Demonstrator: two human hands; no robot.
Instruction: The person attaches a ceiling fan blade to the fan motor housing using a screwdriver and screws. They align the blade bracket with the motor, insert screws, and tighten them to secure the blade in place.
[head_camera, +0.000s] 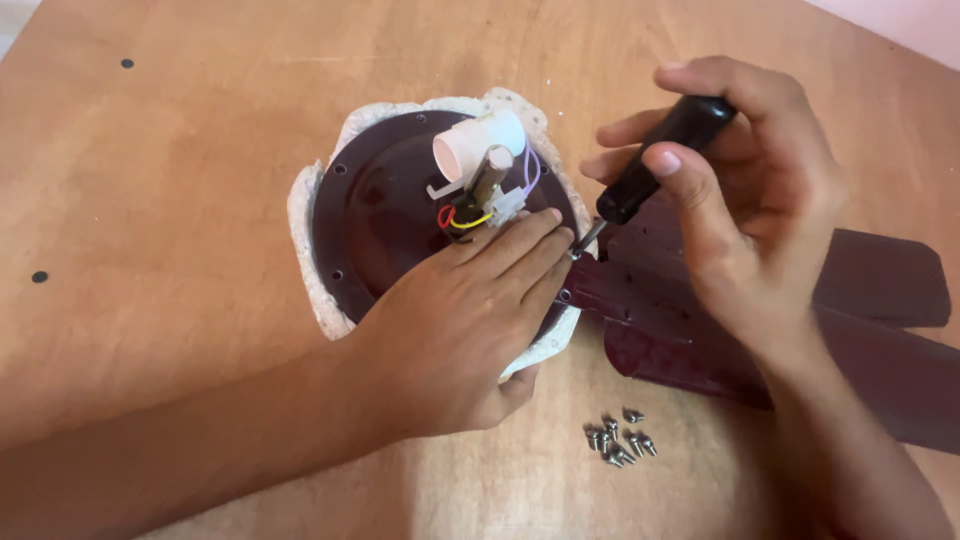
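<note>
On the wooden table (180, 200), two small dark round marks show at the far left. Next comes one round dark-maroon fan motor housing (375, 215), sitting in one white foam cradle (305, 270) whose rim shows around it. From the middle of the housing rises one metal shaft (490, 172), with one white plastic tube piece (478, 142) beside it and a few coloured wires (460, 218), red, yellow and purple, leading to a white connector.

The left hand (455, 335) lies flat on the housing, its fingers stretched out together and pressing down, the fingertips right beside one screw (577, 255) at the housing's edge. It grips nothing.

The right hand (740, 190) has its grip closed around the black handle of one screwdriver (660, 155), thumb and fingers pinching it; the metal tip comes down onto that screw, where a blade's bracket meets the housing.

Under the right hand lie dark-maroon fan blades (880, 290), stacked and overlapping; at least three can be made out. In front of them, on the table, sits a small heap of loose screws (618, 437), about eight, touching one another.
</note>
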